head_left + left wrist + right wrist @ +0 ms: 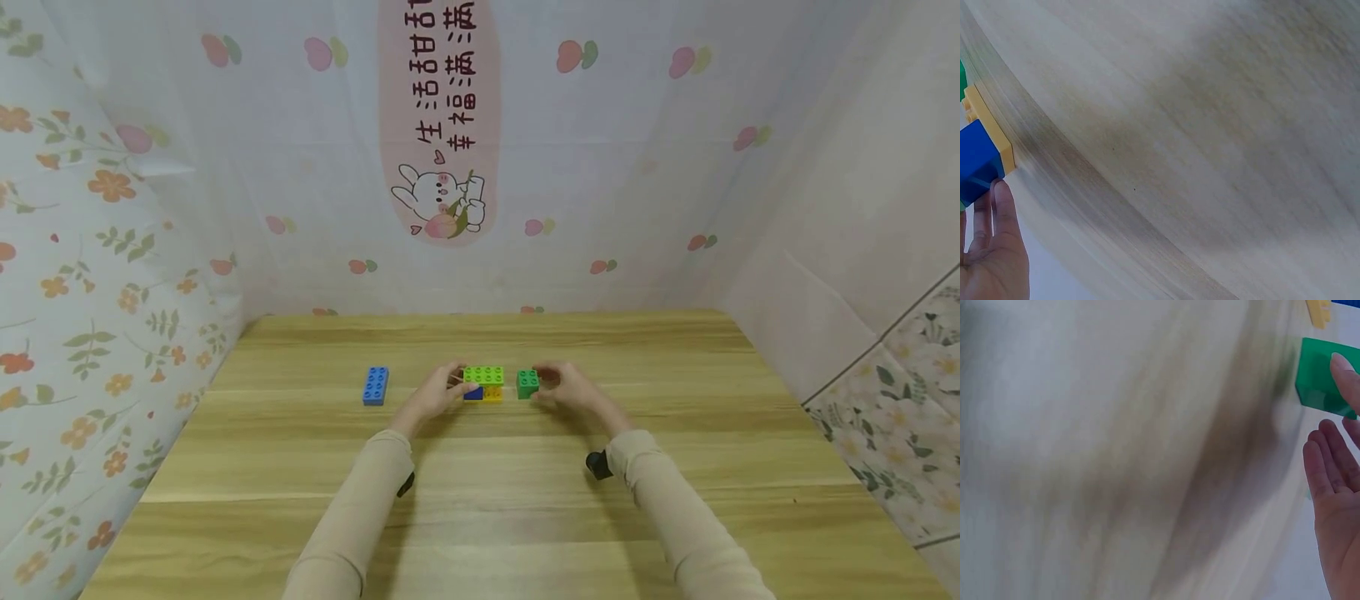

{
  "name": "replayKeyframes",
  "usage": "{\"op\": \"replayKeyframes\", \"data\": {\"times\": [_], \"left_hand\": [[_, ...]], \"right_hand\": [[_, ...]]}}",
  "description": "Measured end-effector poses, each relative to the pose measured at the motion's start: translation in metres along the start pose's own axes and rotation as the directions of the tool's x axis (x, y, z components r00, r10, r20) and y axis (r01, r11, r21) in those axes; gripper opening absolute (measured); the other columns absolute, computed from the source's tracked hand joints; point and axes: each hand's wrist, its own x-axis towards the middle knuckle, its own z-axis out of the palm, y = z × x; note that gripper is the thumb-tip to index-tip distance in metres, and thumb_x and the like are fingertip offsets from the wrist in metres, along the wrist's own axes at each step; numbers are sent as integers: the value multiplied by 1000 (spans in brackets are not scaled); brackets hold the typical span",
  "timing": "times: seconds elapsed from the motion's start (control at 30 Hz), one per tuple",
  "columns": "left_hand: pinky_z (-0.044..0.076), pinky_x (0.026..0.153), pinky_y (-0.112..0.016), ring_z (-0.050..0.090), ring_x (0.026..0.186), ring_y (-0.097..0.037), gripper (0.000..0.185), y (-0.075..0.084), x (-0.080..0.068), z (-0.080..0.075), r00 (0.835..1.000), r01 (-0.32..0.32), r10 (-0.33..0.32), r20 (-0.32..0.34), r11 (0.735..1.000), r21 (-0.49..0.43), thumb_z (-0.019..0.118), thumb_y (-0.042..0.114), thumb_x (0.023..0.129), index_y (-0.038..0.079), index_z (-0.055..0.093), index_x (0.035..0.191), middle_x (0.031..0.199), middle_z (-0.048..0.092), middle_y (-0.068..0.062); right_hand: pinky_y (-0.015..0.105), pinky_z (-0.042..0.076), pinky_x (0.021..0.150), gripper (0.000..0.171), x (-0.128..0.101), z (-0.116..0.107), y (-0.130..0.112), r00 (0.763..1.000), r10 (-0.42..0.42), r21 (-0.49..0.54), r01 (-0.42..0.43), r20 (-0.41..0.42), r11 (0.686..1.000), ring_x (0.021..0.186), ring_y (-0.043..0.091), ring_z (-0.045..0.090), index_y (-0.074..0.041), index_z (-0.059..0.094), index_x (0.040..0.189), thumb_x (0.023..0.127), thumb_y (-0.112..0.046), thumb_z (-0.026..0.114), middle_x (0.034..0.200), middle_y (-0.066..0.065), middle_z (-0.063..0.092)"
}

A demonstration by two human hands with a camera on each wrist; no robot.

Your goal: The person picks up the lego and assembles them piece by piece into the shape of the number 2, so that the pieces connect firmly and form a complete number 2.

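A small stack point(483, 383) sits mid-table: a lime green brick on top of a blue brick point(979, 164) and a yellow brick point(990, 122). My left hand point(454, 383) holds the stack's left end, and a fingertip point(1001, 190) touches the blue brick in the left wrist view. Just right of the stack stands a dark green square brick point(527, 382). My right hand point(543, 386) pinches its right side. In the right wrist view one finger point(1346, 375) lies on the green brick point(1317, 378) while the others stay loose below it.
A long blue brick point(375, 385) lies alone to the left of the hands. The wooden table point(480, 517) is boxed in by patterned sheets at the back and both sides. Both wrist views are motion-blurred.
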Motion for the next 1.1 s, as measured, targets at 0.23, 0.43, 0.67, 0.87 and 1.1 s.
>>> {"op": "replayKeyframes", "data": {"times": [0.23, 0.43, 0.67, 0.87, 1.1], "left_hand": [[44, 96, -43, 51, 112, -29, 47, 0, 3, 3, 1000, -12, 12, 4, 1000, -9, 54, 26, 92, 8, 42, 134, 122, 53, -15], [43, 97, -43, 50, 113, -30, 50, 3, 5, 3, 1000, -18, 18, 8, 1000, -11, 53, 26, 92, 5, 39, 136, 123, 52, -17], [43, 96, -44, 51, 112, -30, 50, 5, 7, 2, 1000, -29, 29, 3, 999, -24, 54, 25, 92, 5, 40, 135, 122, 52, -17], [43, 97, -45, 50, 112, -30, 50, 4, 4, 2, 1000, -18, 17, -3, 999, -35, 54, 25, 92, 5, 40, 135, 123, 52, -17], [45, 94, -44, 52, 109, -30, 48, -3, -4, 3, 1000, -27, 26, -14, 999, -33, 55, 23, 91, 3, 42, 133, 119, 54, -16]], "right_hand": [[42, 44, 97, 59, 3, 5, 8, 1000, -10, 55, 11, -1, 998, 113, 33, 52, 4, 42, 131, 81, -11, 69, 123, 21, 54], [38, 48, 92, 60, 6, 4, 15, 999, -16, 83, 19, -35, 996, 109, 32, 54, 4, 43, 131, 79, -10, 70, 120, 22, 55], [41, 47, 93, 56, 8, 6, 15, 997, 7, 84, -1, -77, 996, 112, 36, 53, 6, 48, 126, 78, -9, 72, 120, 23, 55], [41, 48, 92, 47, 7, 12, 11, 991, 48, 61, -40, -126, 997, 108, 34, 56, 6, 54, 118, 77, -8, 72, 115, 20, 58], [37, 50, 88, 46, 5, 25, 11, 988, 78, 99, -65, -136, 993, 103, 29, 58, 6, 55, 116, 75, -6, 73, 110, 18, 61]]}}
